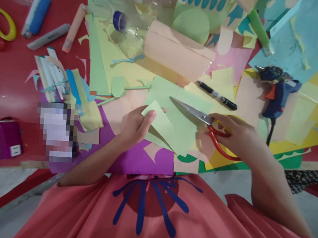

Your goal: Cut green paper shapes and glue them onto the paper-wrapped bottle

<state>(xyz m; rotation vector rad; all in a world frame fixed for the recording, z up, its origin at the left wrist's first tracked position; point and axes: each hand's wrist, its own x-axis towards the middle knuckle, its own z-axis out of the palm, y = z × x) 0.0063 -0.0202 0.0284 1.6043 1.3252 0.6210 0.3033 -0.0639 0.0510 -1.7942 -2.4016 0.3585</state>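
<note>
1. Left hand (138,126) pinches a pale-green paper slip (162,123), its long edges running free rightward.
2. Right hand (240,138) grips red-handled scissors (193,110), tips apart from the slip, open room between.
3. Black pen (217,95) lies just beyond the scissors.

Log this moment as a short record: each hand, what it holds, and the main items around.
Left hand: pinches a small pale green paper piece
Right hand: holds red-handled metal scissors
Blade tip: over a larger pale green paper sheet
Beyond hands: clear plastic bottle, purple-capped, partly inside a peach paper roll; black pen
Far right: dark blue glue gun, orange-red trigger
</note>
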